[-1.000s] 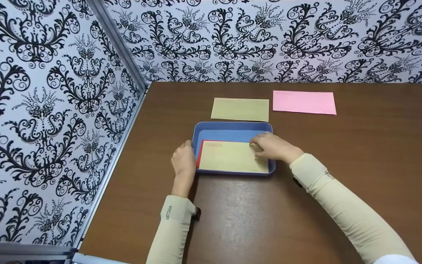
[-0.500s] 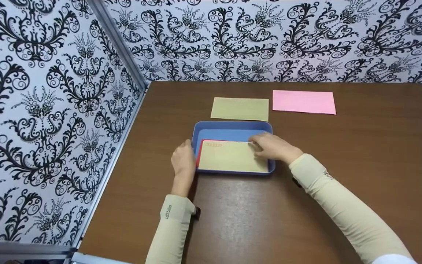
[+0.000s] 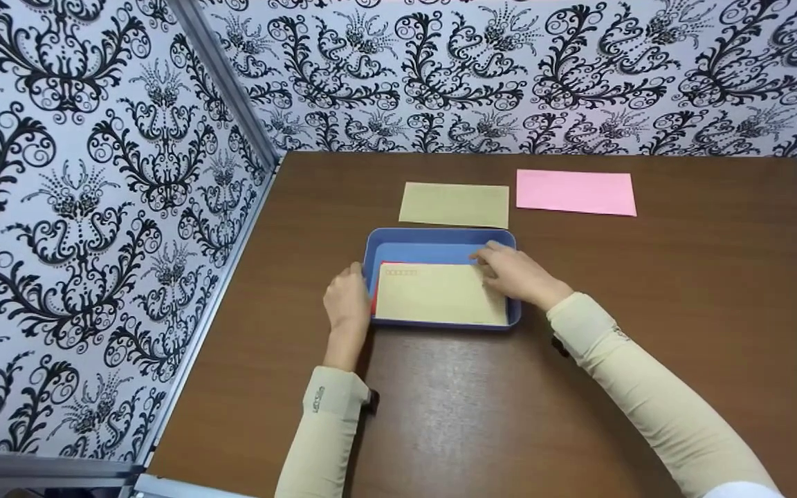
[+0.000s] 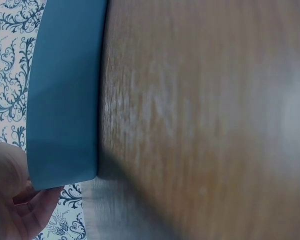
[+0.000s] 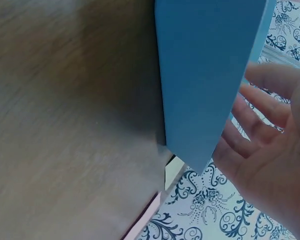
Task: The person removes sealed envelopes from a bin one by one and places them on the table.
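A shallow blue tray [image 3: 426, 252] sits on the wooden table, holding a cream envelope [image 3: 433, 296] with a row of small printed boxes at its upper left. A thin strip of something red [image 3: 374, 303] peeks out under that envelope's left and top edges. My left hand [image 3: 347, 301] grips the tray's left side, and in the left wrist view its fingers curl round the tray corner. Reaching over the right rim, my right hand [image 3: 515, 274] has its loosely bent, parted fingers at the envelope's upper right edge. In the right wrist view the tray wall [image 5: 200, 75] partly hides those fingers.
Behind the tray lies another tan envelope [image 3: 454, 205], close to the rear rim. A pink envelope [image 3: 575, 192] is to its right. Patterned panels [image 3: 398, 76] stand at the back and left of the brown table [image 3: 454, 401].
The right hand's fingers have shifted slightly up and away from me at the envelope. Less of the red strip shows at the envelope's left edge. The left hand stays on the tray.
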A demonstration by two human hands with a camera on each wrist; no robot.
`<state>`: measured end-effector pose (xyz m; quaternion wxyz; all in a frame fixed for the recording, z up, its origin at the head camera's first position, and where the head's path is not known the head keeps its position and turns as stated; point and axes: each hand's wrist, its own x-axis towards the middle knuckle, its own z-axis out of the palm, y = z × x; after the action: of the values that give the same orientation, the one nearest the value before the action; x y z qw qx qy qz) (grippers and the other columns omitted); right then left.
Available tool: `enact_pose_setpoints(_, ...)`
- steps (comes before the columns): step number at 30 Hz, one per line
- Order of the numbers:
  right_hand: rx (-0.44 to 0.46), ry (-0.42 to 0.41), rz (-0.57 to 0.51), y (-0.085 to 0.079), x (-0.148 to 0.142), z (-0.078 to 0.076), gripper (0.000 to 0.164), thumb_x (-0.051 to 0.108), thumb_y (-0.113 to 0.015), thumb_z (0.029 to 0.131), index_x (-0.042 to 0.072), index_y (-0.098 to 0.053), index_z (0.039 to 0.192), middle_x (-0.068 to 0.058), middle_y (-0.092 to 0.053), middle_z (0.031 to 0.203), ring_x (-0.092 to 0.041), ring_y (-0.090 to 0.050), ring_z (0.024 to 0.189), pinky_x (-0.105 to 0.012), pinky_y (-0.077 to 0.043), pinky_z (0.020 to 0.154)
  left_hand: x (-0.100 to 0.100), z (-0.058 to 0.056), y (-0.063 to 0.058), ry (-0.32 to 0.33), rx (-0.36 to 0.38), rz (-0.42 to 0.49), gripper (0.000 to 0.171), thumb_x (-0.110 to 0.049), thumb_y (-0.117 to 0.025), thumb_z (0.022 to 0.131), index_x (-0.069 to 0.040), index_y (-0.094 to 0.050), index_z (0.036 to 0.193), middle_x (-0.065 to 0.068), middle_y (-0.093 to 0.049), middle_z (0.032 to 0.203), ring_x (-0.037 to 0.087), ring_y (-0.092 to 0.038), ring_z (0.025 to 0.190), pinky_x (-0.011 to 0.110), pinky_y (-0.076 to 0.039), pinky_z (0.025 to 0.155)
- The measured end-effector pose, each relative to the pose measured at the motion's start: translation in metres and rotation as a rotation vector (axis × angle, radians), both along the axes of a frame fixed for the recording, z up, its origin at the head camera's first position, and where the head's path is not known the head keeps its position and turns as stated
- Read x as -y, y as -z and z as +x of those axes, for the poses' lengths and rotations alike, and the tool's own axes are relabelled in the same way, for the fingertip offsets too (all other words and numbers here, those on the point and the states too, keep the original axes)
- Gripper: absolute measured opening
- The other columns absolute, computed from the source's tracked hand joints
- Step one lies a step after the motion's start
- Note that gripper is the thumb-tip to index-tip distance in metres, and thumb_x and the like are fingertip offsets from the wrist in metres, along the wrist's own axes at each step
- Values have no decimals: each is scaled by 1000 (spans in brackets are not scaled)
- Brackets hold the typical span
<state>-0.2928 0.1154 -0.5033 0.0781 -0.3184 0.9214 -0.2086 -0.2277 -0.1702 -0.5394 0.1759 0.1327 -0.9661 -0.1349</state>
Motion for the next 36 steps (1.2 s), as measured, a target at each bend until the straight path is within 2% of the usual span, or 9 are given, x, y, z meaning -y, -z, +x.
enact_pose_setpoints(5, 10, 87, -75, -3, -1, -3, 43, -1, -59, 88, 0, -60, 131, -17, -64, 111, -33, -63, 103, -48, -53, 85, 1, 0, 1, 7, 0, -12, 18, -10, -66, 90, -8, -70, 107, 13, -75, 96, 39, -72, 86, 51, -58, 71)
enact_pose_setpoints(10, 111, 194, -133, -8, -6, -2, 45, 3, -63, 84, -2, -62, 129, -18, -67, 111, -32, -62, 100, -45, -51, 81, 1, 0, 2, 7, -5, -15, 19, -10, -67, 90, -9, -70, 108, 13, -75, 97, 40, -72, 85, 51, -58, 71)
enact_pose_setpoints(14, 143, 257, -155, -9, -11, -1, 35, 8, -68, 83, -1, -68, 117, -19, -70, 107, -32, -65, 96, -43, -52, 80, 0, 0, 1, 11, -15, -10, 19, -10, -66, 90, -9, -71, 109, 14, -75, 97, 40, -72, 85, 52, -58, 71)
enact_pose_setpoints(19, 150, 308, -182, -10, -17, -1, 22, 10, -71, 81, 0, -70, 100, -16, -69, 92, -26, -62, 84, -30, -48, 68, 0, 1, -1, 16, -11, -12, 19, -8, -64, 91, -8, -71, 109, 14, -75, 97, 39, -72, 85, 52, -58, 71)
enact_pose_setpoints(22, 178, 326, -210, -10, -20, -1, 18, 10, -72, 81, -1, -69, 95, -14, -68, 85, -20, -61, 75, -24, -45, 61, 0, 1, -1, 16, 0, -17, 19, -8, -63, 92, -8, -70, 110, 14, -75, 97, 38, -72, 85, 51, -59, 71)
enact_pose_setpoints(28, 204, 320, -258, -8, -21, -1, 13, 8, -73, 84, -2, -69, 91, -13, -71, 82, -8, -61, 60, -20, -48, 57, 0, 1, -1, 20, 35, -30, 20, -8, -61, 95, -8, -70, 113, 12, -75, 100, 36, -73, 90, 48, -59, 74)
enact_pose_setpoints(36, 195, 322, -279, -7, -20, 0, 9, 7, -73, 85, -1, -71, 89, -14, -73, 82, -7, -62, 60, -19, -50, 57, 0, 1, -3, 16, 48, -20, 21, -8, -59, 96, -8, -70, 114, 13, -75, 101, 37, -73, 91, 49, -59, 75)
